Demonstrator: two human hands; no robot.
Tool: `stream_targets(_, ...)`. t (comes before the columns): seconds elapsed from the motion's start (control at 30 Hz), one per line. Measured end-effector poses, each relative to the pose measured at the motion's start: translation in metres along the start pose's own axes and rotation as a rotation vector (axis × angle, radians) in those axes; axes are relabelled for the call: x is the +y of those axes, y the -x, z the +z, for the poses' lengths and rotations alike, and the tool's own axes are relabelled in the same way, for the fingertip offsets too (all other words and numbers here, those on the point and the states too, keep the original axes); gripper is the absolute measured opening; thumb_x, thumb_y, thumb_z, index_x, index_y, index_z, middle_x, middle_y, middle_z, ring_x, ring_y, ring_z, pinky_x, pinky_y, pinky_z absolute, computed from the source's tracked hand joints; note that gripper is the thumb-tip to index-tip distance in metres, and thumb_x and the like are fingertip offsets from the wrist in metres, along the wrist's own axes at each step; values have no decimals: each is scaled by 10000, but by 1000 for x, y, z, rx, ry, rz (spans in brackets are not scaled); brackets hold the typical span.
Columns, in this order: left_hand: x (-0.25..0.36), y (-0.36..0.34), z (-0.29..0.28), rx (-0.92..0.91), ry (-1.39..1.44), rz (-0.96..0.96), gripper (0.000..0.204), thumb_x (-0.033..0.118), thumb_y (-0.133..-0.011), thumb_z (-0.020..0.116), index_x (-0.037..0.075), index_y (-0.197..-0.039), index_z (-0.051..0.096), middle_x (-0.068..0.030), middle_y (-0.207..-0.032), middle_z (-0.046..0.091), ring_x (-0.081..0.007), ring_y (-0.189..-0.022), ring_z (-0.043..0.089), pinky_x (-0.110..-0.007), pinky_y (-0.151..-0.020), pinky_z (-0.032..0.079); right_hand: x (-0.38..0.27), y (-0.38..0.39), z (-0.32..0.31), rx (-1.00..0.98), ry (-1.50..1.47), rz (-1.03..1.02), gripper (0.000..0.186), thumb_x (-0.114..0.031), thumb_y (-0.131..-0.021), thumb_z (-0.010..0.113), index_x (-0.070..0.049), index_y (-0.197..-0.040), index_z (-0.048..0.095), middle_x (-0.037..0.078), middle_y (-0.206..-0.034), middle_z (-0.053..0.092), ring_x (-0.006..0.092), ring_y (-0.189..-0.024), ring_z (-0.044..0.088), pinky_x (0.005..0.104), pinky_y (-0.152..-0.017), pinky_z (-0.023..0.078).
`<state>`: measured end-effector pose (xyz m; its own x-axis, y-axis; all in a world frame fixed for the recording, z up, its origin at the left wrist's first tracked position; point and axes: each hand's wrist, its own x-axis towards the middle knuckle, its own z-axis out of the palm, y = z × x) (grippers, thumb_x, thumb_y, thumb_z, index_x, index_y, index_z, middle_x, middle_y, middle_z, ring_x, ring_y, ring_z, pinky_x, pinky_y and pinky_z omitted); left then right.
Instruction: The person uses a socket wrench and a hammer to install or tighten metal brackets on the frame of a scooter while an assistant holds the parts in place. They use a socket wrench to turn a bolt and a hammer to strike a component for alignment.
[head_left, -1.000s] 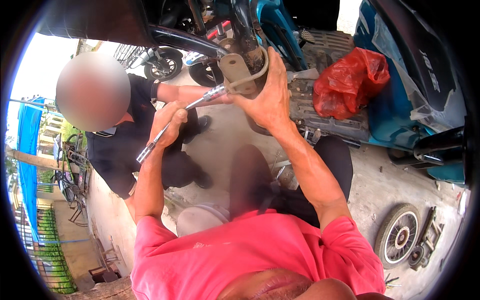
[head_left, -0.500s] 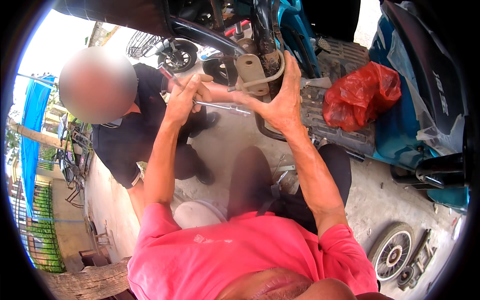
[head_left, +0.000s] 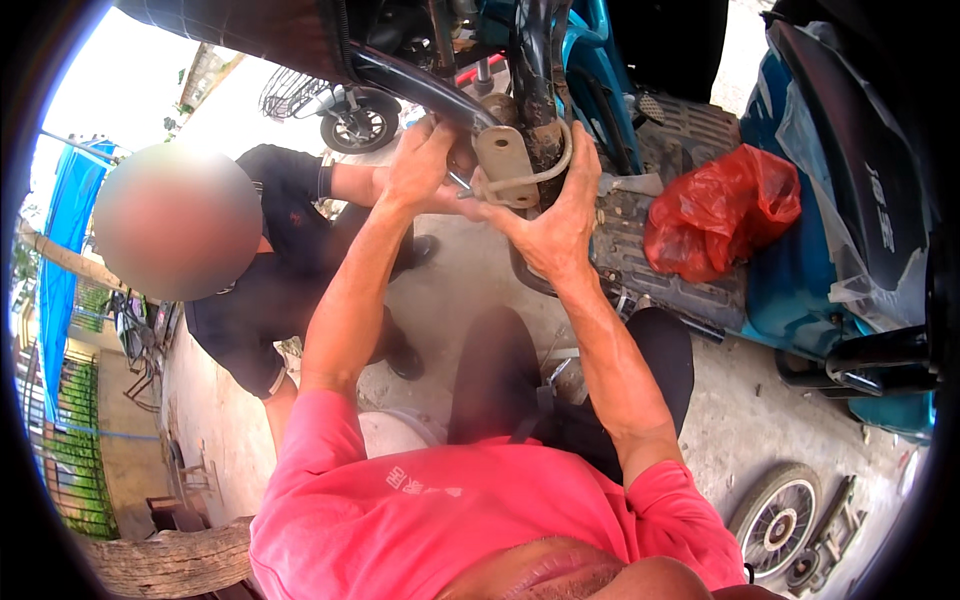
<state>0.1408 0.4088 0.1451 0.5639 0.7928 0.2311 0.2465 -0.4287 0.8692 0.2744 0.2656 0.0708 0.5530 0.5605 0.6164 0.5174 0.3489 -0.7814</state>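
Note:
A grey metal bracket plate (head_left: 503,150) with a hole sits against an upright black tube (head_left: 540,60) of the vehicle frame. Around the tube and across the plate runs a bent metal U-bolt (head_left: 566,155). My right hand (head_left: 556,225) grips the U-bolt, fingers along its curve and thumb near its free end. Beside the plate, my left hand (head_left: 418,165) is closed on a screwdriver; only a short piece of its shiny shaft (head_left: 459,182) shows, and the handle is hidden. A co-worker's hand (head_left: 455,205) reaches in below my left hand.
The co-worker (head_left: 270,250) crouches at the left. A red plastic bag (head_left: 715,215) lies on the ribbed footboard (head_left: 690,115), beside a blue body panel (head_left: 790,270). A spoked wheel (head_left: 780,520) lies on the ground at lower right. A wooden beam (head_left: 170,560) is at lower left.
My left hand has moved right and up to the bracket with the screwdriver, whose handle and long shaft showed before. My right hand stays at the U-bolt. The co-worker's head has shifted down and left.

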Motion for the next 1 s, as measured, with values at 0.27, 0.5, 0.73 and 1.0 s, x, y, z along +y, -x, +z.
stream_targets(0.27,-5,-11,8,-22,145,-198,395,302,-1080,402,1,-1074,658,-72,-797,654,-110,-585,576,-240,-517,438,6,-4,3,43,55,-29,1408,-471,-523,1011,33,-1574,220,286,-1560,299,449,-1458,311,545,-1197,307)
stream_targets(0.5,-21,-10,19,139,-79,28,404,328,-1063,414,21,-1059,676,-67,-793,642,-137,-639,569,-293,-592,443,10,-1,11,101,53,-61,1440,-516,-482,1018,6,-1578,244,248,-1537,338,410,-1428,349,525,-1177,333)
stream_targets(0.73,-32,-15,26,129,285,-89,484,415,-1060,420,19,-1096,697,-62,-939,671,-172,-859,599,-354,-815,479,8,-3,10,109,7,-66,1411,-545,-498,1009,-13,-1571,263,229,-1504,364,383,-1411,368,513,-1159,353)
stream_targets(1.0,-36,-17,15,11,215,-1,430,425,-1058,479,47,-1018,678,-35,-781,635,-141,-650,587,-309,-572,443,2,-15,-4,-6,43,-71,1384,-452,-515,998,-1,-1581,239,231,-1536,350,382,-1427,378,491,-1175,361)
